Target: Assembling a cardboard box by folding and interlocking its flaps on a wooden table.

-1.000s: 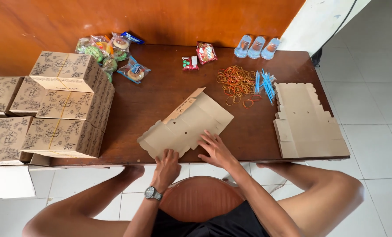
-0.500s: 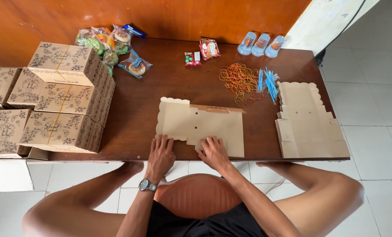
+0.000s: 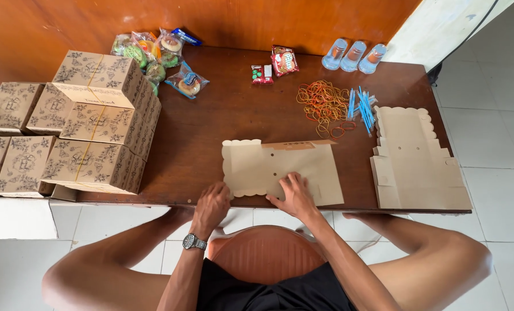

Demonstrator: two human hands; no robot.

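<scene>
From up here I see the brown wooden worktop filling most of the view; on its left edge the stack of printed, folded boxes stands several high, well apart from both hands; at the right end lies a pile of flat box blanks, scallop-edged, untouched. Near the front edge, between those two, lies the flat box blank I am working on; it lies flat on the wood with a narrow flap raised along its far edge and its scalloped side to the left.

I judge that blank to be light, thin card; stiff enough across a panel, soft along the score lines, quick to crease if pinched hard and apt to slide on the smooth wood; I would hold it by pressing a panel flat and lifting at a fold edge, not by a scallop.

My left hand rests at the blank's near left corner, fingers curled loosely onto its edge; its grip closes on nothing that I can make out. My right hand lies spread on the near middle panel, fingertips pressing down, the grip open and flat.

Further back lie wrapped snacks, three clear cups on their sides, a heap of rubber bands, blue straws just beside them, and small sweet packets.
</scene>
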